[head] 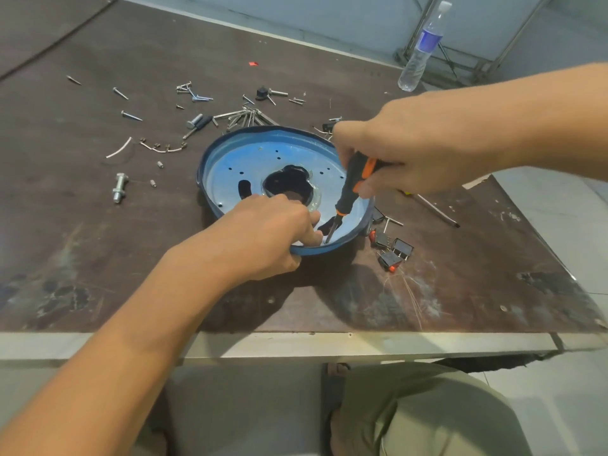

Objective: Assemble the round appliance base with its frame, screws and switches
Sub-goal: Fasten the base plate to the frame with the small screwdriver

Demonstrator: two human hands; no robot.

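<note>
The round blue base (263,159) lies on the bench (98,258). The left hand (263,238) grips its near rim; the right hand (404,149) holds a screwdriver (353,184). The base looks thin, light and stiff, so the rim gives the best hold.

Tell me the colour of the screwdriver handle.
The screwdriver handle is black with orange accents; the head view shows it.

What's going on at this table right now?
A person is working on a round blue base on a dark table. The right hand grips a black-and-orange screwdriver, tip down inside the base's near rim. The left hand holds that rim, fingers beside the tip. Loose screws lie behind the base; black switches lie on the table to its right.
</note>
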